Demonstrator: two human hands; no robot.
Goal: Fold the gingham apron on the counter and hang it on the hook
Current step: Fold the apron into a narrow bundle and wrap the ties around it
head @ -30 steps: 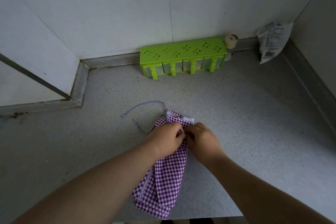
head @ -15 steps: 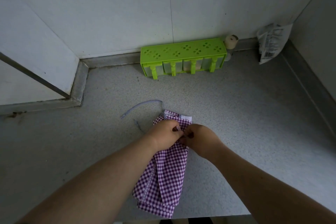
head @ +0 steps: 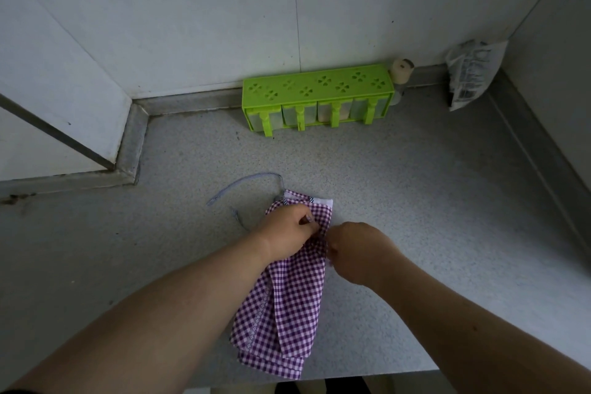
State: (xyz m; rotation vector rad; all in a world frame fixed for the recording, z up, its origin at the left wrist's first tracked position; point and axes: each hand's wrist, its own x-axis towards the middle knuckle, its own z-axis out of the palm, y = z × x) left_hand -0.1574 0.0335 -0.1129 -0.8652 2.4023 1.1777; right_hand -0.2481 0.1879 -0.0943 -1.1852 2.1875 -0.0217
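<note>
Both hands working the folded apron at lower centre of the frame
The purple-and-white gingham cloth apron [head: 287,307] lies on the speckled grey counter [head: 415,217]; left hand [head: 287,232] and right hand [head: 358,249] pinch its upper end; light, limp, likely to unfold, best gripped across all layers

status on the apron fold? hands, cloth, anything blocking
Left hand and right hand both pinching gingham apron near its top. Apron folded narrow, flat on counter, strap loose. Nothing blocking; hook not in view.
</note>
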